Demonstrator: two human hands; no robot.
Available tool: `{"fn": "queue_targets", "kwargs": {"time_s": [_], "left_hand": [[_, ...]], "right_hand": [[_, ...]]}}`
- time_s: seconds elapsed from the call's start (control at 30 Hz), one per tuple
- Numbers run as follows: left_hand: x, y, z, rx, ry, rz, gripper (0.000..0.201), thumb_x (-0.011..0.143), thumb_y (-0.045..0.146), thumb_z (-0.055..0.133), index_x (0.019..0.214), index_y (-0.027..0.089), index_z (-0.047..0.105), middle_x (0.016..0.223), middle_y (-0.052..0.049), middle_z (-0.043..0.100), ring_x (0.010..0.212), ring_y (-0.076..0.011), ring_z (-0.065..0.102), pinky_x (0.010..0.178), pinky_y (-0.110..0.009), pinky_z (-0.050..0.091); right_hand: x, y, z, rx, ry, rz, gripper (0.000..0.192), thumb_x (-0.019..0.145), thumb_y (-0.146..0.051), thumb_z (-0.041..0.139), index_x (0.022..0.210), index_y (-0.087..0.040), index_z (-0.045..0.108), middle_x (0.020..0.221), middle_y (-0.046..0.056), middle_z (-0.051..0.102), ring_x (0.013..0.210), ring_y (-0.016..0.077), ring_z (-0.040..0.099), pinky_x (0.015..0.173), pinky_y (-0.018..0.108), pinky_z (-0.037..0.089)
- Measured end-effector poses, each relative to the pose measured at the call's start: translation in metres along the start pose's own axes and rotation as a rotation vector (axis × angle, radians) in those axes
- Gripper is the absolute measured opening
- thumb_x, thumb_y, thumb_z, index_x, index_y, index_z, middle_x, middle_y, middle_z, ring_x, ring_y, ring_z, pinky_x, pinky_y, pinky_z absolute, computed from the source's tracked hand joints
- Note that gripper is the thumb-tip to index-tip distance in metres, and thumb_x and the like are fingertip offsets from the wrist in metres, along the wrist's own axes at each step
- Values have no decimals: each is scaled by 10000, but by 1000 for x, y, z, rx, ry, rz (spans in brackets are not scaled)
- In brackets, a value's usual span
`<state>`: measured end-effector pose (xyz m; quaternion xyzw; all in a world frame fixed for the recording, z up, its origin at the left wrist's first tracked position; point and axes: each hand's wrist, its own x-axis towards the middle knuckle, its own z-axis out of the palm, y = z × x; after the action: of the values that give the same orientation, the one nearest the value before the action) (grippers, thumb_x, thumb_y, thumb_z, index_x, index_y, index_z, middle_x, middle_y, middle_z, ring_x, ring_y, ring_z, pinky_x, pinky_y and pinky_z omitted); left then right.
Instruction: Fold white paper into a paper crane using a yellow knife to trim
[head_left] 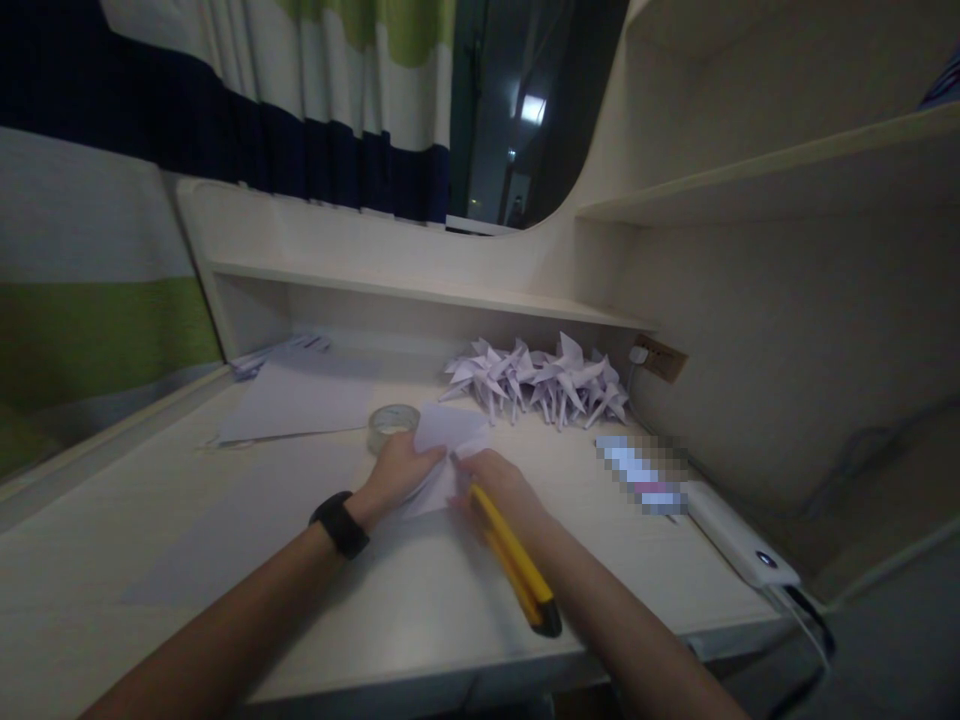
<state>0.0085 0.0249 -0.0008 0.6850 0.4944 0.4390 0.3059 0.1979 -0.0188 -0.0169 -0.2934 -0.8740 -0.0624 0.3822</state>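
My right hand (504,492) is closed around a yellow utility knife (514,555), its dark end pointing back toward me and its tip at a piece of white paper (450,425). Thumb and fingers of my left hand (401,470), with a black watch at the wrist, grip the same paper from its left side. Part of the paper is hidden under both hands. Just behind my left hand lies a roll of clear tape (393,420), close to the paper's left edge.
Several white paper pinwheels (540,380) are heaped at the back under the shelf (420,290). Stacked paper sheets (300,390) lie at back left, another sheet (255,520) nearer me. A blurred-out phone-like object (637,475) and a white power strip (739,535) with cables are on the right.
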Motion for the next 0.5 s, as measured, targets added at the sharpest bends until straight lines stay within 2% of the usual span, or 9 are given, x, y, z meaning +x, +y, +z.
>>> {"fn": "queue_targets", "kwargs": {"time_s": [0.23, 0.37, 0.5], "left_hand": [[-2, 3, 0, 120, 54, 52, 313, 780, 339, 547, 880, 82, 696, 838, -138, 720, 801, -283, 674, 762, -365, 508], [-5, 6, 2, 144, 70, 75, 316, 793, 339, 531, 887, 85, 693, 827, -125, 722, 775, -261, 671, 728, -337, 507], [-9, 9, 5, 188, 80, 122, 287, 800, 332, 521, 841, 109, 698, 755, -89, 717, 739, -242, 660, 674, -309, 495]], "right_hand": [[-2, 2, 4, -14, 70, 62, 355, 854, -413, 612, 1121, -180, 612, 956, 110, 703, 862, 212, 665, 796, 338, 541], [-1, 2, 7, -20, 178, 114, 337, 820, -448, 649, 1005, -168, 678, 862, 102, 730, 758, 196, 688, 736, 301, 552], [0, 2, 6, -19, 218, 162, 309, 818, -444, 645, 922, -161, 713, 755, 85, 736, 652, 174, 690, 655, 254, 549]]}}
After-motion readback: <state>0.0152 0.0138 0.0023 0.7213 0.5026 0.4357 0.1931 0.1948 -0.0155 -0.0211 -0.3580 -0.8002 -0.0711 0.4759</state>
